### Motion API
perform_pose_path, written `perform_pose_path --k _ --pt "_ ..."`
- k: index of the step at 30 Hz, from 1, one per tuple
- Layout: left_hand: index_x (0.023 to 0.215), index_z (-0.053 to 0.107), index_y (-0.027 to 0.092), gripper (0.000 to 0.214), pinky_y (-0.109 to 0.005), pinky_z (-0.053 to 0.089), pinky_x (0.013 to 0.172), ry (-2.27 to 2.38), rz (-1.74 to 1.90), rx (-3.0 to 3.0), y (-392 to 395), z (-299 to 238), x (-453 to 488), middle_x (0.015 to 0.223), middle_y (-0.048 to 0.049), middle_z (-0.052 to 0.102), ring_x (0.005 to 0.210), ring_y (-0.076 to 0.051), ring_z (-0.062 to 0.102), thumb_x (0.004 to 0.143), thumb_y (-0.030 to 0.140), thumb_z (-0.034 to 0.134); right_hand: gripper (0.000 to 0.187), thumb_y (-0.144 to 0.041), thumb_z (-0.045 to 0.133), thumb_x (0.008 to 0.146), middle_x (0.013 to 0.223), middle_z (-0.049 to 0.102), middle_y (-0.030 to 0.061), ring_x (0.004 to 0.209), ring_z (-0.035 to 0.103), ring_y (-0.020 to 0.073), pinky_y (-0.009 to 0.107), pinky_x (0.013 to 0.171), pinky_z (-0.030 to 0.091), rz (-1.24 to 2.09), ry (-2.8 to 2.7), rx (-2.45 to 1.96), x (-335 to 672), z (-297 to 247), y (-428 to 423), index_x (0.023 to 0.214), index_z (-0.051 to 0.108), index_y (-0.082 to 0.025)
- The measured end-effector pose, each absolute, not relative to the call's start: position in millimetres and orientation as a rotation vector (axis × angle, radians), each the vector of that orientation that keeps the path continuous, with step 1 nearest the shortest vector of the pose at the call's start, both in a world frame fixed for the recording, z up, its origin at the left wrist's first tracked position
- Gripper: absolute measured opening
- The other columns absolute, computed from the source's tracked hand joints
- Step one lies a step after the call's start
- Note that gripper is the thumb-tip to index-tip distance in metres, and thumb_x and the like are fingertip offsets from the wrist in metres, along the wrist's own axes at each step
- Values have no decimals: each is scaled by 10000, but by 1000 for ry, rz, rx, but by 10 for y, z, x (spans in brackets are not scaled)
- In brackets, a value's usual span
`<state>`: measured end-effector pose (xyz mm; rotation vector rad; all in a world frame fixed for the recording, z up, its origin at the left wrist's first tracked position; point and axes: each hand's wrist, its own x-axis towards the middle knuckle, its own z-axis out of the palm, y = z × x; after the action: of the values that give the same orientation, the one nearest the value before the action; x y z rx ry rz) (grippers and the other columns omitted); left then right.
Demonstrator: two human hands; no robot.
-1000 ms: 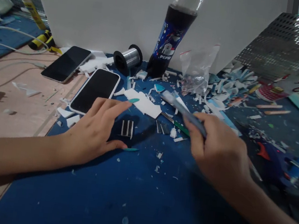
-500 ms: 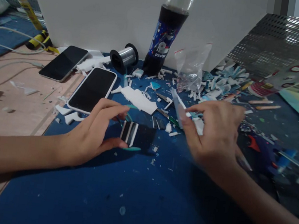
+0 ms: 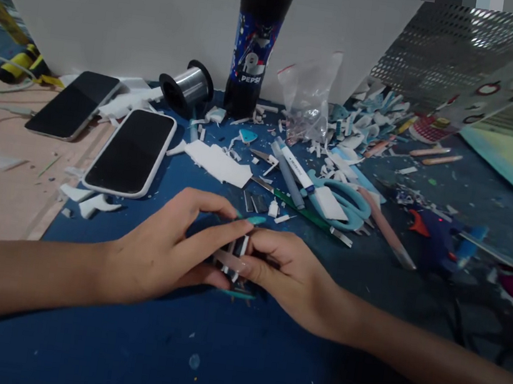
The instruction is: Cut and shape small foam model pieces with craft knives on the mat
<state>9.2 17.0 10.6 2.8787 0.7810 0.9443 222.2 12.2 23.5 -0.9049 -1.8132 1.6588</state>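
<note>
My left hand is closed around a small handmade piece with teal edges and black and white strips, low over the blue mat. My right hand pinches the same piece from the right, its thumb pressed against the white strip. Fingers of both hands hide most of the piece. Just beyond them lie a green-handled craft knife, a grey pen-like stick, a white marker and light blue scissors.
Two phones, one black and one white-rimmed, lie at left. A wire spool, a Pepsi bottle and a plastic bag stand behind. Foam scraps and a dark blue glue gun are at right.
My right hand has let go of the grey pen-like stick, which now lies beside the marker. It has moved left and down to grip the small piece with my left hand. The view has shifted right.
</note>
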Motion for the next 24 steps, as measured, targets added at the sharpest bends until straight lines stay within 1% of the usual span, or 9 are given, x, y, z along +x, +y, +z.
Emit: perform_pose_path --k 2,3,6,8,11,15,18,21,24 --pt "1211 512 74 383 -370 576 829 732 967 2861 172 104 94 1103 -184 603 1052 -257 618 977 377 492 394 -438 561 934 602 471 -38 528 395 63 194 467 318 1618 -1855 -905 2221 224 129 670 574 -146" --pt "1193 526 75 381 -379 569 858 721 978 2840 174 100 95 1084 -172 628 1051 -254 620 967 382 511 388 -430 568 932 604 464 -39 534 393 63 195 472 316 1595 -1870 -911 2220 220 131 671 578 -144" --pt "1173 547 99 336 -352 554 912 747 985 2753 185 85 96 1019 -114 687 1037 -217 637 952 352 544 344 -376 581 936 625 464 -38 556 403 66 201 500 327 1583 -1873 -904 2219 207 140 686 588 -138" --pt "1176 547 103 352 -327 544 938 754 989 2709 189 80 96 1027 -101 703 1060 -202 640 938 362 563 321 -352 582 938 636 479 -33 575 425 72 205 522 343 1594 -1862 -872 2220 198 150 696 586 -141" --pt "1183 544 116 375 -318 539 952 742 992 2664 187 83 98 1054 -98 713 1098 -198 642 931 393 566 315 -353 582 938 644 503 -28 588 441 77 207 526 344 1595 -1847 -824 2216 189 160 702 585 -144" --pt "1187 535 136 358 -332 540 945 741 1000 2642 179 102 97 1051 -100 723 1094 -204 661 948 403 539 329 -338 598 928 623 490 -36 563 432 66 193 507 340 1640 -1786 -825 2204 191 153 668 563 -140" --pt "1203 527 160 349 -352 542 932 743 1008 2634 184 109 94 1070 -100 725 1083 -211 671 964 413 511 282 -293 612 922 636 536 -32 575 477 65 185 533 384 1725 -1708 -790 2197 196 138 685 587 -143" --pt "1210 531 163 391 -352 532 934 692 1032 2625 194 100 92 1101 -101 723 1089 -216 665 949 453 522 311 -339 621 915 653 585 -12 610 532 76 191 575 430 1772 -1647 -765 2192 199 126 676 611 -139" --pt "1224 531 152 435 -329 499 972 636 1055 2570 194 87 89 1137 -101 716 1122 -209 644 921 462 563 351 -384 609 918 684 625 17 640 564 80 191 604 452 1831 -1614 -750 2179 199 117 684 642 -124"
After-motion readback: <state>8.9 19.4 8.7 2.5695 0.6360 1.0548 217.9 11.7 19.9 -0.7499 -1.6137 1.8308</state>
